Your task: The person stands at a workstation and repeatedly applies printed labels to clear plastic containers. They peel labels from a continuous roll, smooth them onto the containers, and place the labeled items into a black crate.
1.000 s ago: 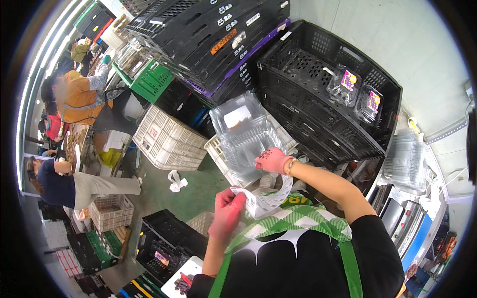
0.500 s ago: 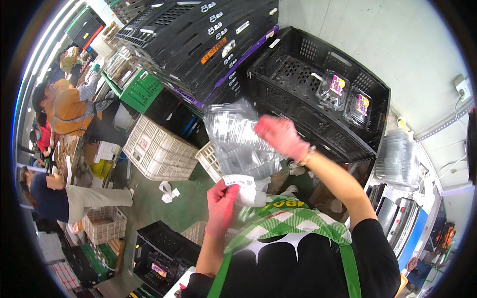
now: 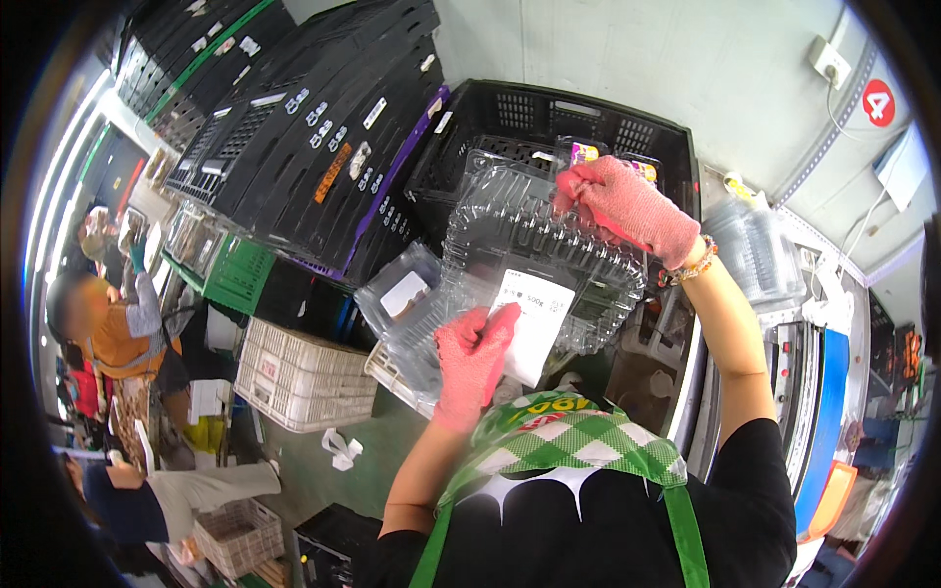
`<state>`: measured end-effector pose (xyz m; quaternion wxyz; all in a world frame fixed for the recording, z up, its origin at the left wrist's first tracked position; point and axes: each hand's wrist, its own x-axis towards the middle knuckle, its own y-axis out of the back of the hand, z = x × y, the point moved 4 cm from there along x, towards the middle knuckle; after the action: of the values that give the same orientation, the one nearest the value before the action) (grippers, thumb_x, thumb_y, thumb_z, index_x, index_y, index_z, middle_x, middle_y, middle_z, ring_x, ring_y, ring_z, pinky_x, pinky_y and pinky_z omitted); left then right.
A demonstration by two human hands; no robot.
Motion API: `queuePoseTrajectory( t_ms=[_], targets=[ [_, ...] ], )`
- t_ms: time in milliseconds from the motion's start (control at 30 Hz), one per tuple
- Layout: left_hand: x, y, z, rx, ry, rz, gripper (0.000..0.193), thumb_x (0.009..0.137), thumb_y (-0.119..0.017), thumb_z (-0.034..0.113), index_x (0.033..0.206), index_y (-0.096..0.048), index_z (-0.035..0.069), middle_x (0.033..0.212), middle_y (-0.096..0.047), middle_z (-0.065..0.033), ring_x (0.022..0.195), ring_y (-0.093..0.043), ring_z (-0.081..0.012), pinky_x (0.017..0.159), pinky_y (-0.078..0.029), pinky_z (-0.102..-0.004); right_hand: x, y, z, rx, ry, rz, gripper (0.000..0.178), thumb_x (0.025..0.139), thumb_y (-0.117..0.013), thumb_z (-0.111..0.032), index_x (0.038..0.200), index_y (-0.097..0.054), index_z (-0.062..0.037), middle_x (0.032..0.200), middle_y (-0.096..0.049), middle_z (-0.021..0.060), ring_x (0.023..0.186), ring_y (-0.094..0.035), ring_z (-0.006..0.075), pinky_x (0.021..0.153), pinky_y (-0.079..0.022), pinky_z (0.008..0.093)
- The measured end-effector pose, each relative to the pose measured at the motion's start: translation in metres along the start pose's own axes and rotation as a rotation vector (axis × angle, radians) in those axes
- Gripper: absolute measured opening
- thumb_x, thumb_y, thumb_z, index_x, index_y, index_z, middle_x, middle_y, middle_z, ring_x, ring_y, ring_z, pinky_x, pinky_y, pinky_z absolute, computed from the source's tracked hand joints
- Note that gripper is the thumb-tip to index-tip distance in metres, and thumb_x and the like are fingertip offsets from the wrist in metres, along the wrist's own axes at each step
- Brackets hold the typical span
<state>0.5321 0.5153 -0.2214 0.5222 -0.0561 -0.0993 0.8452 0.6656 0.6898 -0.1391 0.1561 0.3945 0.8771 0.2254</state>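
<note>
A strip of white printed labels [image 3: 534,318] hangs from my left hand [image 3: 475,363], whose thumb and fingers pinch its left edge. Both hands wear pink gloves. Behind the strip are nested clear plastic clamshell boxes [image 3: 490,220], with ridged edges. My right hand [image 3: 632,211] is over their far right edge, fingers closed; whatever is between the fingertips is too small or hidden to make out. Left of the boxes lies another clear plastic box [image 3: 407,284] with a white label on it.
Beyond my hands stands a black crate [image 3: 627,122] with packed boxes inside. Tall black crates [image 3: 323,127] are stacked on the left, a white crate [image 3: 299,372] below them. More clear boxes [image 3: 750,255] stand at right, near a blue-panelled machine [image 3: 823,421]. Co-workers are at far left.
My view has shifted. My right hand has moved to the far edge of the clear boxes, which now appear nearer. The label strip in my left hand now hangs longer, in front of them.
</note>
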Motion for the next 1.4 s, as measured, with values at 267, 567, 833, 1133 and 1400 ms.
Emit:
queuePoseTrajectory(
  t_ms=[267, 567, 833, 1133, 1400],
  targets=[
    [0.004, -0.023, -0.015, 0.043, 0.051, -0.031, 0.034, 0.080, -0.060, 0.006, 0.055, -0.039, 0.008, 0.058, -0.034, 0.0076, 0.055, -0.028, -0.0018, 0.047, -0.020, -0.0214, -0.033, 0.011, 0.001, 0.073, -0.046, 0.035, 0.025, 0.088, -0.043, -0.019, 0.086, -0.058, 0.0003, 0.065, -0.056, 0.0027, 0.050, -0.049, 0.0079, 0.045, -0.042, 0.0237],
    [-0.016, -0.021, -0.049, 0.280, -0.015, -0.232, 0.015, 0.084, -0.051, 0.005, 0.096, -0.059, -0.001, 0.089, -0.060, -0.0063, 0.073, -0.054, -0.0089, 0.063, -0.041, -0.0207, -0.152, 0.120, 0.002, -0.120, 0.391, 1.357, 0.024, 0.081, -0.043, 0.004, 0.094, -0.060, -0.0081, 0.071, -0.055, 0.0003, 0.055, -0.043, 0.0032, 0.050, -0.038, 0.0174],
    [-0.046, -0.028, -0.028, -0.207, -0.070, -0.054, 0.056, 0.069, -0.054, -0.010, 0.122, -0.042, 0.003, 0.130, -0.040, -0.0151, 0.116, -0.042, -0.0246, 0.098, -0.033, -0.0347, -0.150, 0.180, 0.191, -1.051, -0.706, 1.076, 0.027, 0.089, -0.040, -0.031, 0.081, -0.053, -0.0095, 0.081, -0.062, 0.0154, 0.071, -0.061, 0.0297, 0.057, -0.047, 0.0395],
    [-0.077, 0.015, -0.051, -0.518, 0.317, -0.035, 0.024, 0.075, -0.060, 0.005, 0.098, -0.054, 0.010, 0.101, -0.056, -0.0134, 0.084, -0.061, -0.0297, 0.072, -0.053, -0.0415, -0.120, 0.158, 0.299, -0.920, -0.644, 0.829, 0.025, 0.089, -0.036, -0.027, 0.092, -0.053, -0.0098, 0.087, -0.061, 0.0178, 0.083, -0.058, 0.0363, 0.070, -0.045, 0.0439],
    [-0.098, 0.063, -0.073, -0.227, 0.282, 0.090, 0.007, 0.082, -0.055, 0.010, 0.084, -0.054, 0.003, 0.076, -0.056, -0.0033, 0.068, -0.052, -0.0116, 0.064, -0.043, -0.0248, -0.055, -0.017, 0.155, -0.610, 0.357, 0.917, 0.030, 0.073, -0.056, -0.002, 0.103, -0.055, -0.0054, 0.091, -0.059, 0.0120, 0.083, -0.055, 0.0297, 0.073, -0.044, 0.0396]
  ],
)
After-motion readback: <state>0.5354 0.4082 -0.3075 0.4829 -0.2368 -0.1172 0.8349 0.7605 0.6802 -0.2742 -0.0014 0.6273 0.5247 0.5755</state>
